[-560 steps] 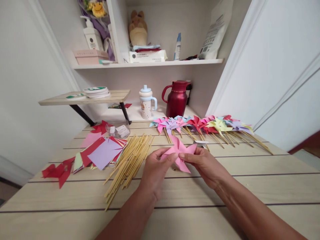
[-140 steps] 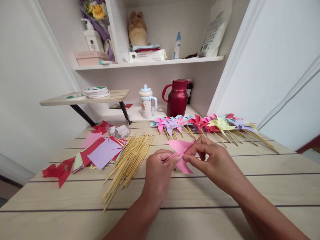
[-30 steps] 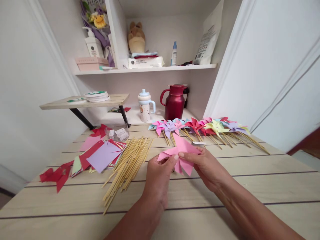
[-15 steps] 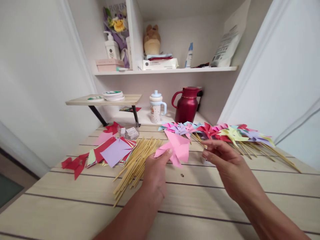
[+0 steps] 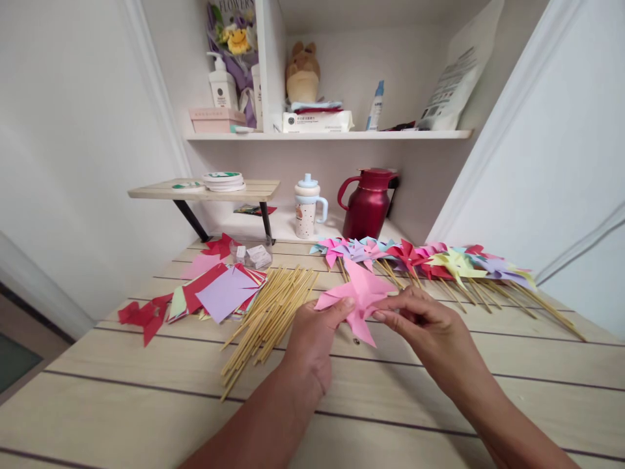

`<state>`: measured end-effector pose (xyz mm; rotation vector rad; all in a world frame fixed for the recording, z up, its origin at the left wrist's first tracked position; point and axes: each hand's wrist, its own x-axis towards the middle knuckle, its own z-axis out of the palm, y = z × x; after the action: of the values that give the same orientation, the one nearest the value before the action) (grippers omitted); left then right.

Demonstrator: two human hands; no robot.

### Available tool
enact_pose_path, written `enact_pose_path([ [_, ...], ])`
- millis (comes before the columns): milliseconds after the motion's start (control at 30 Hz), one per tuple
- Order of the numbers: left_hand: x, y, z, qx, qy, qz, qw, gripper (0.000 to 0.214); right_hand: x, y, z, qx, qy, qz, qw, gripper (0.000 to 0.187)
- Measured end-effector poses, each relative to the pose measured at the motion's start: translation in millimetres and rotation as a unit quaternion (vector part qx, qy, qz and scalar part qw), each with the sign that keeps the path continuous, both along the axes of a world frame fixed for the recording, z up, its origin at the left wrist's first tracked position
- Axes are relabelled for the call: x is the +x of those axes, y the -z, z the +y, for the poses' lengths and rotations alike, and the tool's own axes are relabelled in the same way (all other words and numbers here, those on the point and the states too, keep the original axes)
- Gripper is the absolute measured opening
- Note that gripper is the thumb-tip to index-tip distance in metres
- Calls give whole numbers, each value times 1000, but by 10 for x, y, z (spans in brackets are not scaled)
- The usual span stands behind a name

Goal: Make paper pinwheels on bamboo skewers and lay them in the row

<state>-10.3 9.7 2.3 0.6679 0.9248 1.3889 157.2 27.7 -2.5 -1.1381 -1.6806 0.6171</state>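
Observation:
A folded pink paper pinwheel [image 5: 360, 296] is held a little above the wooden table [image 5: 146, 404]. My left hand [image 5: 312, 335] pinches its left side between thumb and fingers. My right hand [image 5: 432, 326] is closed in a pinch at the pinwheel's right edge near the centre. Just left of my hands lies a pile of thin bamboo sticks [image 5: 266, 316]. A stack of coloured paper squares [image 5: 222, 293] with a lilac sheet on top sits further left.
A row of finished pinwheels on sticks [image 5: 430, 260] lies at the back right. Red paper pieces [image 5: 144, 316] lie at the left edge. A dark red jug [image 5: 368, 205] and a lidded cup [image 5: 307, 208] stand at the back, below a shelf.
Half a second ago my right hand was off the pinwheel, out to the right. It has come back and pinches the pinwheel's right side. The view shifted slightly.

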Motion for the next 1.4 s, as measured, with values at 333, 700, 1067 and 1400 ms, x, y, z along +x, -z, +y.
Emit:
enact_pose_path([
  [333,21,-24,-34,7,-28,94,995,20,7,-52,-18,-38,-14,-25,999,24],
  [700,42,12,-25,4,-27,123,992,21,6,-59,-8,-14,3,-77,997,29],
  [1067,65,3,-29,15,-7,127,992,22,-21,-76,-38,20,7,-102,995,28],
  [1400,74,-79,-41,-19,-27,197,980,15,-21,-99,-60,-13,11,-58,998,25],
])
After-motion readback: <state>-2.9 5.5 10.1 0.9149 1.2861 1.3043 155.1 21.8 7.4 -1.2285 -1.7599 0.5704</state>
